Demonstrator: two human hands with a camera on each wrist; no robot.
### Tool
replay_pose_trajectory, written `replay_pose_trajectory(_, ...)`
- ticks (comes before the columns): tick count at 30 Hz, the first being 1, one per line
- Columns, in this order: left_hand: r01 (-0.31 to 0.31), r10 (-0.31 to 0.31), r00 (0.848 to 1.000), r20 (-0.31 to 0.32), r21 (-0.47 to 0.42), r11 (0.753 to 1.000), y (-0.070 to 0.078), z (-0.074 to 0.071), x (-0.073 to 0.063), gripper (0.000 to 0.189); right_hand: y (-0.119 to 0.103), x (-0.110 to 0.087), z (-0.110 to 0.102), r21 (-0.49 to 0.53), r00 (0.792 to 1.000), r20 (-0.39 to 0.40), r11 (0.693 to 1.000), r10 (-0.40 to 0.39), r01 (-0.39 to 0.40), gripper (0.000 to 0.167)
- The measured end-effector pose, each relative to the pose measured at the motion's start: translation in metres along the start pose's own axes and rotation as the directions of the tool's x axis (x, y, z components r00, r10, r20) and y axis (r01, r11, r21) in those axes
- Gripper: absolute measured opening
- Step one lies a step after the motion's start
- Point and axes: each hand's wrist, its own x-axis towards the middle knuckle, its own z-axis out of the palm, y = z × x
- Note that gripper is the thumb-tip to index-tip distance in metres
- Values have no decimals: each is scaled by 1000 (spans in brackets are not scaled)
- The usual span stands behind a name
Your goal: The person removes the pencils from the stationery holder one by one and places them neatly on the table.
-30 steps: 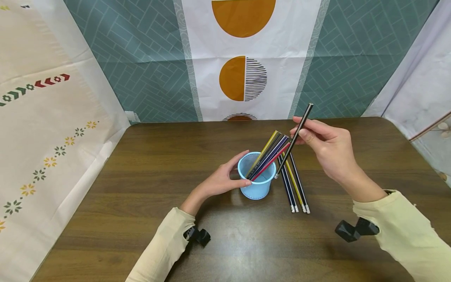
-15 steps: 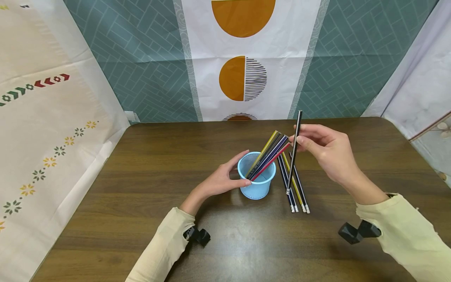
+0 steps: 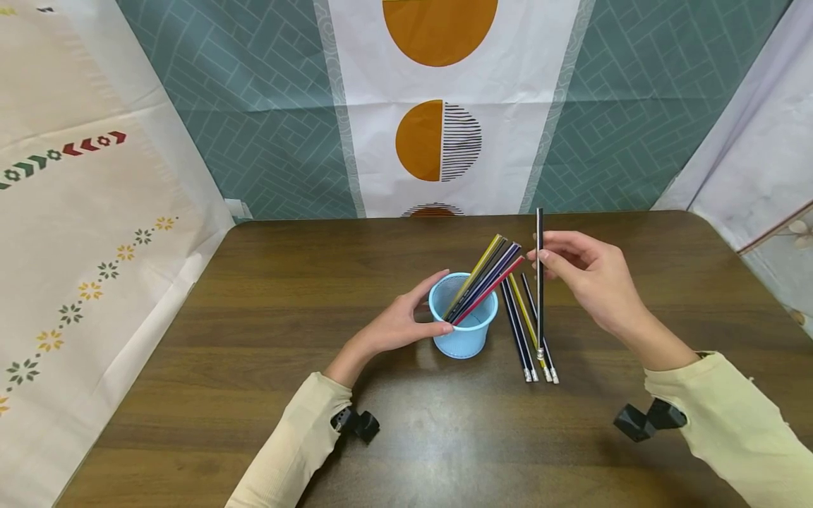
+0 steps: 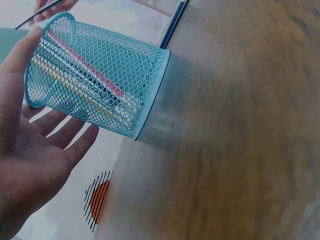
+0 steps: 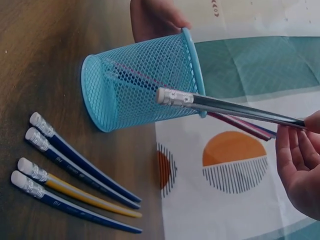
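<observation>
My left hand point(image 3: 396, 324) holds the light blue mesh pencil cup point(image 3: 462, 346), thumb at the near rim and fingers round the far side. Several pencils point(image 3: 485, 279), among them yellow, dark and red ones, lean to the right inside it. To the right of the cup, my right hand point(image 3: 593, 282) pinches a black pencil point(image 3: 540, 296) with a pale stripe between thumb and fingers. It stands nearly upright in the head view, with its eraser point(image 5: 161, 95) end lowest. That end overlaps the pencils lying on the table.
Several dark blue and yellow pencils point(image 3: 516, 331) lie side by side right of the cup, erasers toward me. The brown wooden table point(image 3: 254, 339) ends at a patterned cloth point(image 3: 286, 141) behind. Another printed cloth point(image 3: 95, 247) hangs at the left.
My right hand has moved the black pencil rightward and down, away from the cup's rim, turning it from slanted to nearly upright. The left hand and cup have stayed put.
</observation>
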Motion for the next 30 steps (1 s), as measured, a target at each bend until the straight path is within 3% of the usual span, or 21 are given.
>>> replay_pose_trajectory(17, -3, 3, 1000, 0, -2, 1000, 0, -1, 0, 85, 15, 4, -4, -203, 989, 32, 970, 146, -137, 29)
replay_pose_trajectory(30, 3, -3, 1000, 2, -1, 1000, -2, 0, 0, 85, 41, 2, -7, -209, 954, 102, 944, 282, -257, 36)
